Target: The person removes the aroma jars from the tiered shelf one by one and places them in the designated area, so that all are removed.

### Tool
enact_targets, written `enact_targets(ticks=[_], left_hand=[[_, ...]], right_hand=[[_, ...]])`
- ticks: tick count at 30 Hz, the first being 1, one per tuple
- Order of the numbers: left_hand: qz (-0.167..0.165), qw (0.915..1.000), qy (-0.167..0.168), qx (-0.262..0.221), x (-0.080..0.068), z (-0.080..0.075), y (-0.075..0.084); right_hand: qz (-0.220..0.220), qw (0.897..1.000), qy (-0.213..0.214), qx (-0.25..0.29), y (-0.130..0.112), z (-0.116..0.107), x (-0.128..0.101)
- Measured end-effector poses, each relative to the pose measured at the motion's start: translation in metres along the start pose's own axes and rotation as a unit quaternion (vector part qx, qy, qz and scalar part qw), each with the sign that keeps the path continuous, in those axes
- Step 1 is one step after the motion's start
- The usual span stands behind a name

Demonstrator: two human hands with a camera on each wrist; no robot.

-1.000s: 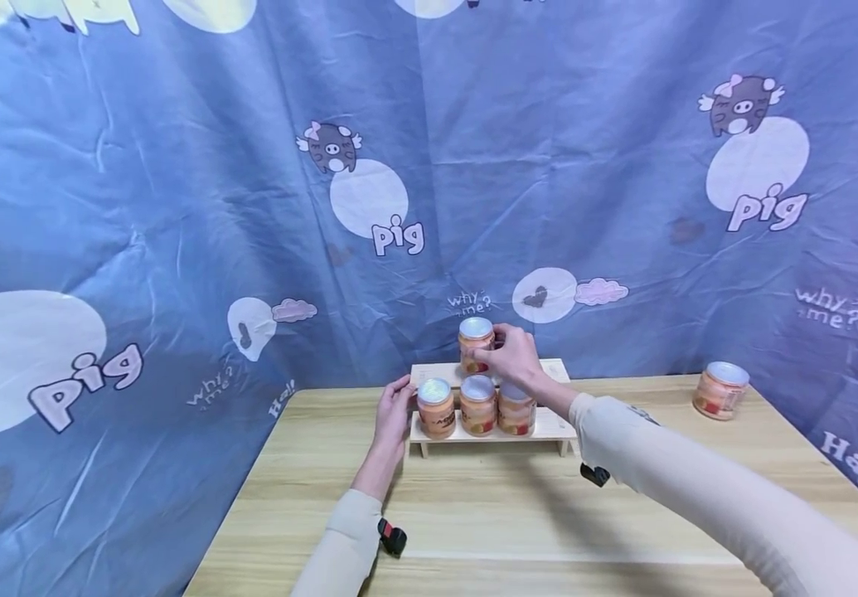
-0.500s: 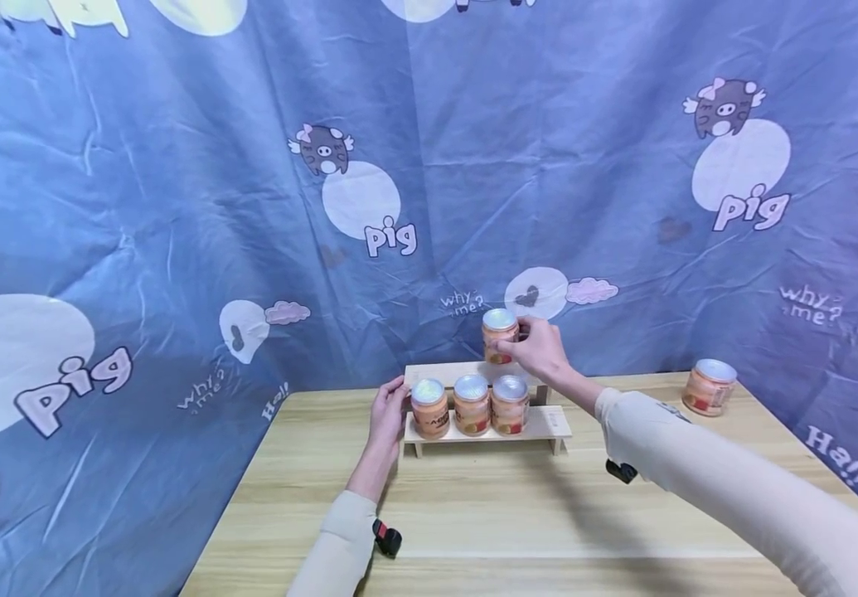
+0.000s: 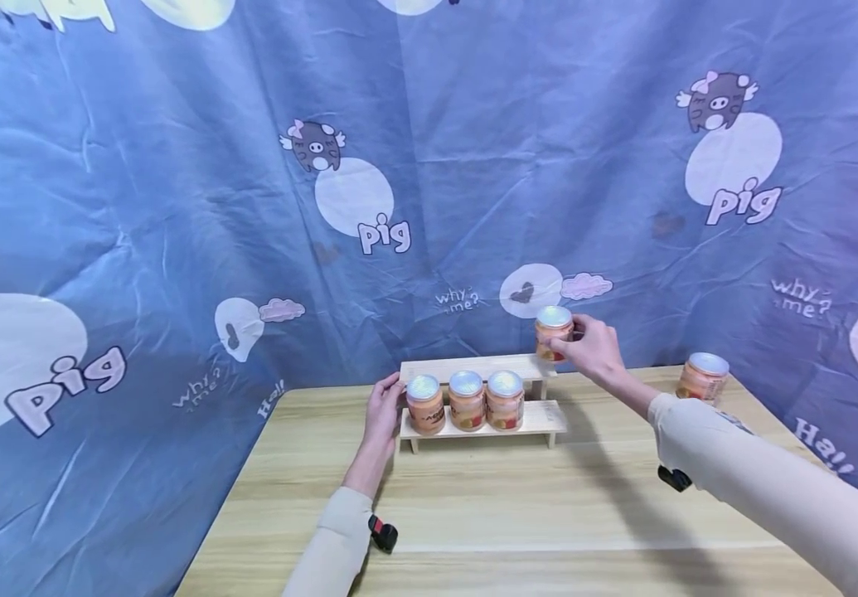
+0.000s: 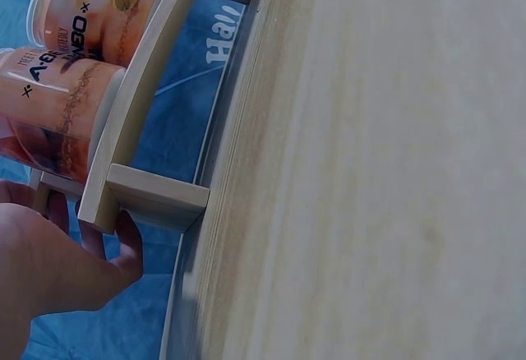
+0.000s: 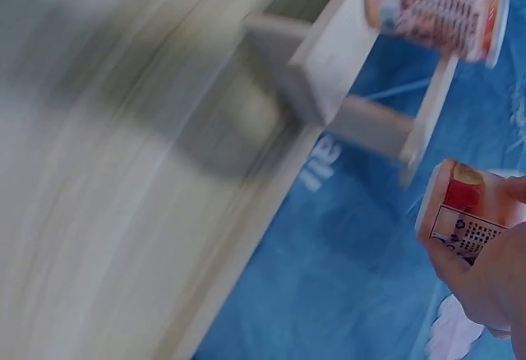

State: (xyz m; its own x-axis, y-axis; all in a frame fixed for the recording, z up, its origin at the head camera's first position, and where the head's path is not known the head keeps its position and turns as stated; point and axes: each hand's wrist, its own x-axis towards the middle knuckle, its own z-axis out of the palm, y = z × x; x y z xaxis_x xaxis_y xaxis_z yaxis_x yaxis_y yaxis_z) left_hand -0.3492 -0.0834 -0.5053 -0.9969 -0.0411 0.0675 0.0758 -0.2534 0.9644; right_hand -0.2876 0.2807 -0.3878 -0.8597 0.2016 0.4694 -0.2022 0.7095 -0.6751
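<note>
The right hand (image 3: 594, 348) has its fingers curled round an orange jar (image 3: 552, 332) with a silver lid, held at the right end of the wooden step rack's (image 3: 540, 420) upper tier. At nine o'clock of the rack, the left hand (image 3: 384, 406) grips its end. Three jars (image 3: 466, 400) stand on the lower tier. Another jar (image 3: 701, 376) sits on the table (image 3: 518, 506) at three o'clock.

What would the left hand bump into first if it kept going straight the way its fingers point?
The left hand already touches the left end of the wooden rack. Going straight on, it would likely push the rack, then perhaps the nearest jar; depth is unclear.
</note>
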Motion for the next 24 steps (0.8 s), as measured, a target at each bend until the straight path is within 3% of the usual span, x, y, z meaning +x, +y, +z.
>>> enact_targets(ticks=[6,13,24], left_hand=[[-0.002,1.0,0.008,0.002,0.0,-0.003,0.001],[-0.01,0.9999,0.006,0.007,-0.002,-0.003,0.001],[-0.006,1.0,0.004,0.006,-0.001,0.0,0.0]], right_hand=[[0.01,0.999,0.037,-0.025,0.03,-0.018,-0.007],[0.046,0.997,0.047,-0.041,0.071,-0.037,-0.024],[0.074,0.994,0.073,-0.043,0.134,-0.049,-0.048]])
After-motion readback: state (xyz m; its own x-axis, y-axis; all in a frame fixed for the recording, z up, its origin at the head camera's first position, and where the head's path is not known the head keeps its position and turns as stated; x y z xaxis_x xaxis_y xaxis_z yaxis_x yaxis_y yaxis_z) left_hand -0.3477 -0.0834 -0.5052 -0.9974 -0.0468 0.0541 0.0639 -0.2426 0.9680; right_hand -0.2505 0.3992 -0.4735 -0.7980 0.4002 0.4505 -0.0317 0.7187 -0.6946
